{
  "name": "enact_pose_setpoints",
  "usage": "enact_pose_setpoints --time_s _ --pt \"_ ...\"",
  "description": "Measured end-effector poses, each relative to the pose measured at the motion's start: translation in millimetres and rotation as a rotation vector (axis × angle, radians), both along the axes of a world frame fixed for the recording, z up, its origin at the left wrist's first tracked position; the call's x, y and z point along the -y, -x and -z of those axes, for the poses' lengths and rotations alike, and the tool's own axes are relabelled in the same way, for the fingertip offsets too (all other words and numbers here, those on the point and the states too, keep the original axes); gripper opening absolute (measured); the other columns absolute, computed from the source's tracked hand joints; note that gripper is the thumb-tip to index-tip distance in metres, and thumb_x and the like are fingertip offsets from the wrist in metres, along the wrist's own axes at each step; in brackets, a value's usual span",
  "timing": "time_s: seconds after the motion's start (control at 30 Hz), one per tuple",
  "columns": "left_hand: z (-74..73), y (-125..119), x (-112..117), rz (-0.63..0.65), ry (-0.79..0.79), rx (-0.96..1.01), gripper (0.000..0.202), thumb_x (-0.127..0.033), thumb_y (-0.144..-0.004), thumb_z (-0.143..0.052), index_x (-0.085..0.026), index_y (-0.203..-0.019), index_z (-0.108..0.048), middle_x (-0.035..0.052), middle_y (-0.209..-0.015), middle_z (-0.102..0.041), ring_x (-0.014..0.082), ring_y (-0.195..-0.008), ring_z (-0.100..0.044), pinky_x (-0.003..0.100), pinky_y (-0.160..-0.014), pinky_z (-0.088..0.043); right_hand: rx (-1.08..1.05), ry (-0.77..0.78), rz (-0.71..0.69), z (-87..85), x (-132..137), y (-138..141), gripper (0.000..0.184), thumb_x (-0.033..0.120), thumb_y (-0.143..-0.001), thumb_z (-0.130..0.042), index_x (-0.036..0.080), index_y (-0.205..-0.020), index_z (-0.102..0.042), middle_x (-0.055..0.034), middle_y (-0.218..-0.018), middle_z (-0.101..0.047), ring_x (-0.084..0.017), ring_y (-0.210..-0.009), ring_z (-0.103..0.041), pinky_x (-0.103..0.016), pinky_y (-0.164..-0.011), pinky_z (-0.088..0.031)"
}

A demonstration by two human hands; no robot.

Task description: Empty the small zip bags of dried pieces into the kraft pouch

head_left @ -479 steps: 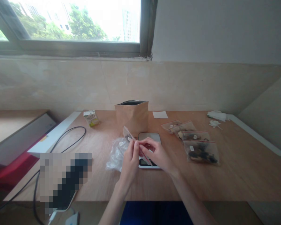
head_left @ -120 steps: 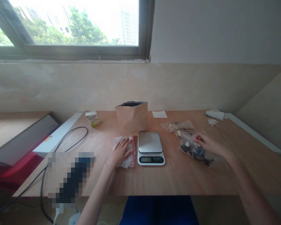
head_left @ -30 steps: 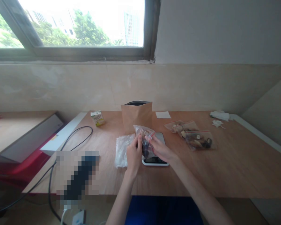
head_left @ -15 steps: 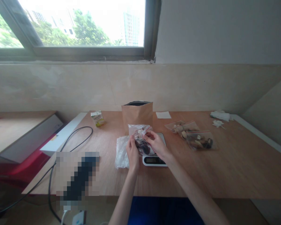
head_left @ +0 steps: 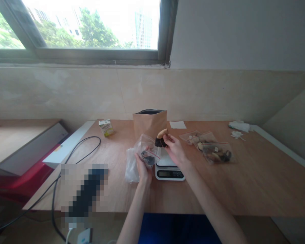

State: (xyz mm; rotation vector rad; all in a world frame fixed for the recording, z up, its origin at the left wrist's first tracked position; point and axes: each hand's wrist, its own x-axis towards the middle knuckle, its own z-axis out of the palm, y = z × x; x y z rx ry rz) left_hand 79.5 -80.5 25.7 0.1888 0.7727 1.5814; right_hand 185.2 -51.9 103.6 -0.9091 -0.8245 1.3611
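Two hands at work: my left hand [head_left: 143, 169] curls around a zip bag [head_left: 142, 144] of dark chunks [head_left: 147, 158], my right hand [head_left: 176, 150] pinches one chunk [head_left: 160, 142] above the scale [head_left: 169, 173], paper bag [head_left: 149, 123] at its eleven o'clock.

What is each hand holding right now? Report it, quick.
Left hand: closed, holding a clear zip bag.
Right hand: closed, pinching a dark-and-tan piece.

Bright daylight blows out the window [head_left: 91, 23]; edges look warped.
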Motion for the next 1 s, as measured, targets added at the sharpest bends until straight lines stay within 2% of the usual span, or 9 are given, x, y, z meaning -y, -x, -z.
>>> enact_pose_setpoints --time_s 0.1,0.17,0.3,0.37,0.5,0.57,0.67,0.83,1.0 --pt "8.6 0 0 -0.051 0.034 0.045 0.05 -0.046 -0.092 -0.027 -0.018 -0.118 -0.059 0.0095 -0.106 -0.067 0.0173 -0.093 -0.065 0.029 -0.081 -0.05 -0.026 -0.101 0.034 -20.0 -28 -3 0.035 0.043 -0.056 -0.077 0.021 -0.076 -0.059 -0.0002 -0.079 -0.064 -0.017 -0.083 -0.058 -0.029 -0.072 -0.045" --pt "12.4 0 1 -0.084 0.037 0.083 0.046 -0.043 -0.093 -0.028 -0.022 -0.125 -0.053 0.0083 -0.111 -0.066 0.0169 -0.096 -0.064 0.03 -0.084 -0.05 0.004 -0.241 0.117 -39.5 -51 -3 0.037 0.046 -0.057 -0.076 0.02 -0.076 -0.058 0.0007 -0.076 -0.063 -0.016 -0.08 -0.059 -0.028 -0.074 -0.045" --pt "16.0 -1 2 -0.084 0.02 0.124 0.047 -0.042 -0.093 -0.029 -0.02 -0.128 -0.05 0.0099 -0.113 -0.065 0.0173 -0.101 -0.063 0.03 -0.089 -0.048 0.221 -0.624 0.251 -78.8 -97 0 0.033 0.046 -0.067 -0.069 0.019 -0.078 -0.056 0.0006 -0.075 -0.062 -0.014 -0.076 -0.059 -0.027 -0.075 -0.045" --pt "16.6 -1 2 -0.082 0.015 0.135 0.048 -0.042 -0.093 -0.028 -0.02 -0.129 -0.049 0.0102 -0.112 -0.065 0.0172 -0.101 -0.063 0.031 -0.091 -0.047 0.362 -0.736 0.278 -90.7 -113 4 0.027 0.043 -0.073 -0.063 0.018 -0.08 -0.056 -0.0007 -0.078 -0.063 -0.014 -0.077 -0.06 -0.027 -0.076 -0.045" --pt "16.5 0 2 -0.078 -0.007 0.168 0.046 -0.041 -0.093 -0.028 -0.026 -0.134 -0.042 0.0077 -0.11 -0.066 0.0178 -0.098 -0.064 0.034 -0.09 -0.048 0.735 -0.77 0.242 -92.2 -128 9 0.012 0.03 -0.082 -0.056 0.018 -0.082 -0.057 -0.0024 -0.082 -0.067 -0.014 -0.08 -0.061 -0.027 -0.077 -0.045" --pt "16.1 0 2 -0.071 0.001 0.169 0.046 -0.041 -0.093 -0.028 -0.027 -0.134 -0.042 0.007 -0.109 -0.066 0.0176 -0.097 -0.064 0.033 -0.089 -0.049 0.901 -0.768 0.16 -86.0 -128 11 0.007 0.022 -0.083 -0.054 0.017 -0.082 -0.059 -0.0027 -0.084 -0.068 -0.014 -0.082 -0.062 -0.027 -0.078 -0.045" --pt "15.5 0 3 -0.075 0.009 0.168 0.046 -0.041 -0.093 -0.027 -0.027 -0.135 -0.041 0.0064 -0.107 -0.067 0.0171 -0.095 -0.065 0.032 -0.087 -0.05 1.071 -0.765 0.023 -77.1 -123 11 0.01 0.014 -0.083 -0.052 0.016 -0.085 -0.061 -0.0047 -0.09 -0.069 -0.016 -0.087 -0.062 -0.028 -0.08 -0.044" --pt "14.0 0 3 -0.062 0.008 0.175 0.047 -0.041 -0.093 -0.026 -0.028 -0.137 -0.037 0.0071 -0.109 -0.067 0.017 -0.094 -0.065 0.031 -0.085 -0.05 1.281 -0.752 -0.08 -80.2 -119 8 0.013 0.014 -0.085 -0.052 0.013 -0.092 -0.064 -0.0111 -0.097 -0.069 -0.02 -0.091 -0.063 -0.029 -0.078 -0.043" --pt "13.5 0 3 -0.086 0.009 0.184 0.048 -0.041 -0.093 -0.028 -0.026 -0.138 -0.036 0.0077 -0.104 -0.068 0.0165 -0.092 -0.066 0.03 -0.083 -0.05 1.584 -0.669 -0.192 -91.2 -114 10 0.021 0.019 -0.089 -0.048 0.015 -0.079 -0.067 -0.0133 -0.083 -0.07 -0.025 -0.083 -0.064 -0.032 -0.075 -0.042"
